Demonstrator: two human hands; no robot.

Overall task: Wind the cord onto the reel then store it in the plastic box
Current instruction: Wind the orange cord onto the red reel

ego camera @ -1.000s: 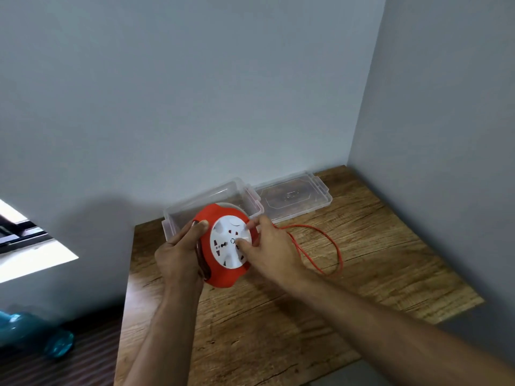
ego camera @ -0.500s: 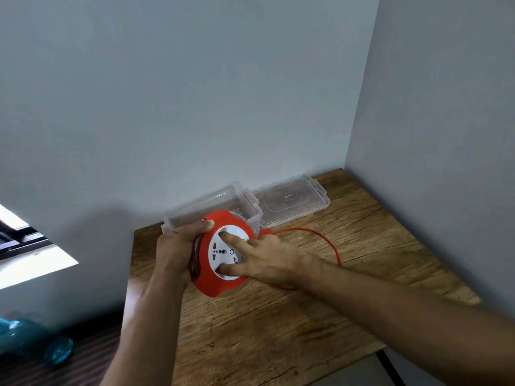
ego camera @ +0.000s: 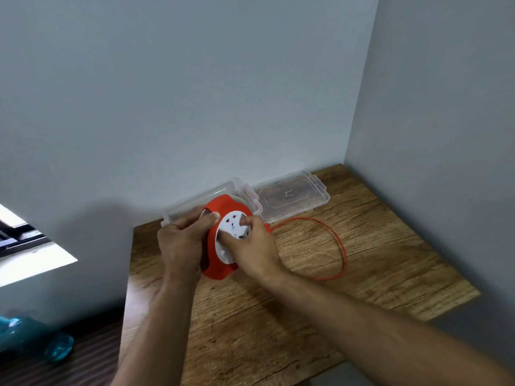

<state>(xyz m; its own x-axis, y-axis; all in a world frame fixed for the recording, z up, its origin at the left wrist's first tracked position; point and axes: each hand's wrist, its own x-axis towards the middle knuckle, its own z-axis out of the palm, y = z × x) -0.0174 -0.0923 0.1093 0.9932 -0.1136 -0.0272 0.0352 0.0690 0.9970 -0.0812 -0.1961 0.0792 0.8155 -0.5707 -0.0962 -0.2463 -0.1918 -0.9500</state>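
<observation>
A wooden table (ego camera: 376,263) with a strong brown grain fills the lower right of the frame, pushed into a corner where two pale grey walls (ego camera: 181,93) meet along a vertical line at the upper right. At the left edge, a bright window opening (ego camera: 25,254) with a dark frame cuts in slantwise. Below it, in the lower left corner, a translucent teal object (ego camera: 33,338) lies on a dark striped floor (ego camera: 83,363); its shape is too blurred to name
</observation>
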